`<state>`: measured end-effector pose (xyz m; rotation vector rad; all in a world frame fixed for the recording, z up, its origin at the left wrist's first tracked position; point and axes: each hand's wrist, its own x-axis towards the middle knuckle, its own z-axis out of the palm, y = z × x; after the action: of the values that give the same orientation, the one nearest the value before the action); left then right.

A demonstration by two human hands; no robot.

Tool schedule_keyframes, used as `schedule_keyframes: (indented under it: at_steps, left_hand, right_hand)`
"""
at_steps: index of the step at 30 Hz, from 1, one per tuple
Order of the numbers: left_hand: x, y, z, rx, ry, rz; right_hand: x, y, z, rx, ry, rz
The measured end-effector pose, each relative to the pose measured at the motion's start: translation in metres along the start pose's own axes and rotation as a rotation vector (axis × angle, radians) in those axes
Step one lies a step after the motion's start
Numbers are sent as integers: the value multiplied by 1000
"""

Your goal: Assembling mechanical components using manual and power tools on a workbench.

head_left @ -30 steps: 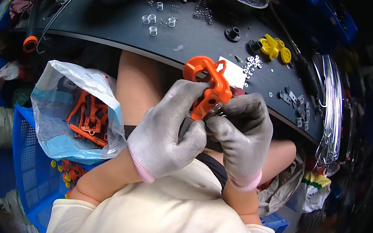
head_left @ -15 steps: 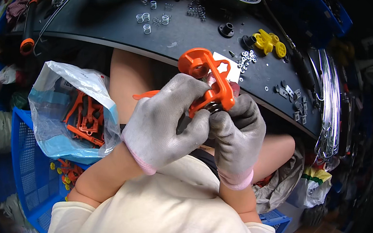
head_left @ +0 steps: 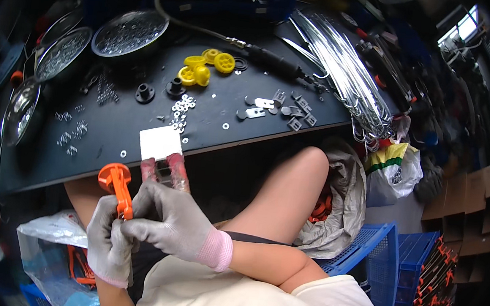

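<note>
My left hand [head_left: 109,243], in a grey-coated glove with a pink cuff, is closed around an orange plastic clamp part [head_left: 121,191]. Its round, cup-like end points up and away from me. My right hand [head_left: 181,224], gloved the same way, has thumb and fingers pinched at the part's lower end. A tiny metallic glint shows there, but whatever sits between those fingertips is too small to name. Just beyond the right hand, worn red pieces [head_left: 176,171] stick out from the table edge below a white plate [head_left: 160,143].
On the dark table [head_left: 232,107] lie yellow plastic wheels [head_left: 206,68], black flanged bushings [head_left: 144,93], nuts [head_left: 182,110], springs [head_left: 72,135] and metal clips [head_left: 300,111]. Metal bowls [head_left: 129,33], a power screwdriver [head_left: 272,61] and bent rods [head_left: 343,74] lie farther out. A plastic bag [head_left: 52,258] holds orange parts.
My view has swung to the right. The orange part is turned more edge-on, and the dark spring seen at its lower end before is out of sight. Both hands stay close together at it.
</note>
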<state>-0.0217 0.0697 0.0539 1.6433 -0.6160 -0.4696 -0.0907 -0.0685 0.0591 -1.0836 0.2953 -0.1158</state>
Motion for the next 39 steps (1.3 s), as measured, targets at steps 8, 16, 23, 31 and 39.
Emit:
schedule_keyframes:
  at_steps: [8,16,23,31,39]
  left_hand:
    - [-13,-24,15,-208,225,-122]
    - [-20,-29,-7,-178,212,-51]
    - [-2,-28,-3,-197,248,-115]
    - [-10,-21,-2,-204,319,-109]
    - [-6,-30,-7,-224,281,-137]
  right_hand:
    - [-1,-19,-19,-484,-182,-117]
    - [1,-127,-194,-1097,985,-503]
    - [44,-180,-304,-1939,1068,25]
    - [48,-155,-254,-1889,586,358]
    - [52,-129,-250,-1604,466,133]
